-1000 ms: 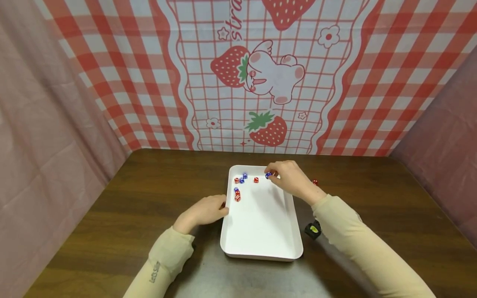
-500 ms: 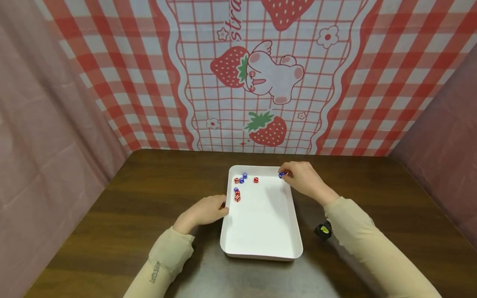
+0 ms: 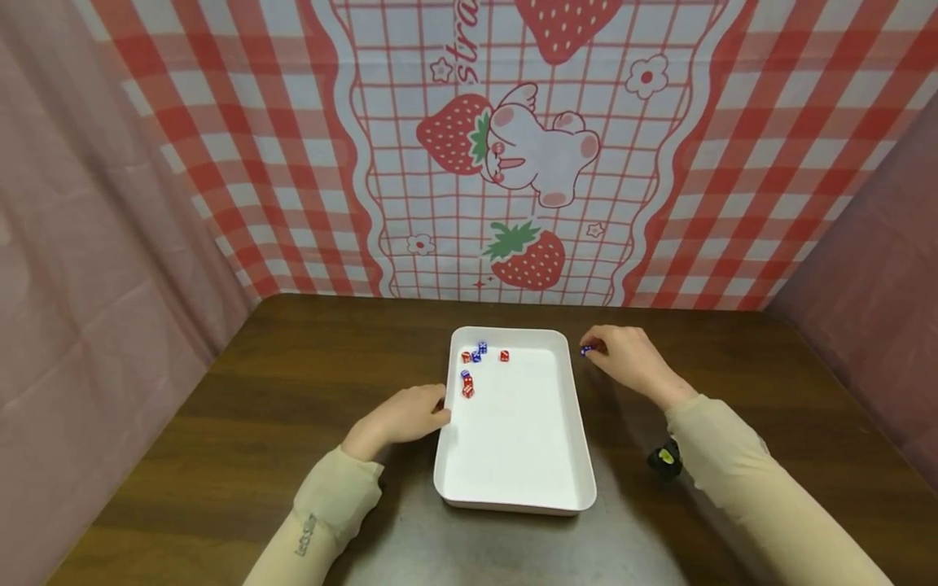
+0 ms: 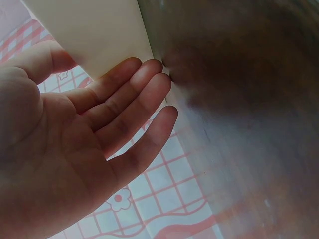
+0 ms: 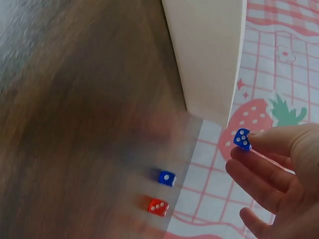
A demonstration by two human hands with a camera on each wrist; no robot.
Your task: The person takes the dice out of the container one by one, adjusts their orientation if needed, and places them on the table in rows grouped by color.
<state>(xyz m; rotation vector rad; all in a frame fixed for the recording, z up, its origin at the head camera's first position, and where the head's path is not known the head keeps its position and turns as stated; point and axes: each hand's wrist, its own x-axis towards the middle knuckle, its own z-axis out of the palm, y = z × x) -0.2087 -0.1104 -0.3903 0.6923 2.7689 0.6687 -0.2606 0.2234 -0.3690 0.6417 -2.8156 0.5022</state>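
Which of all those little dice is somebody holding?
The blue die pinched in the right hand; the other visible dice lie untouched in the white tray or on the table.

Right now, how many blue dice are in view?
5: a blue die and another near the far left corner of the tray, a third nearer along its left side, a fourth pinched in the right hand, a fifth on the table. More may be hidden.

Even head-view light, pale glare on the near table, left hand in shadow, wrist views hazy, blurred.
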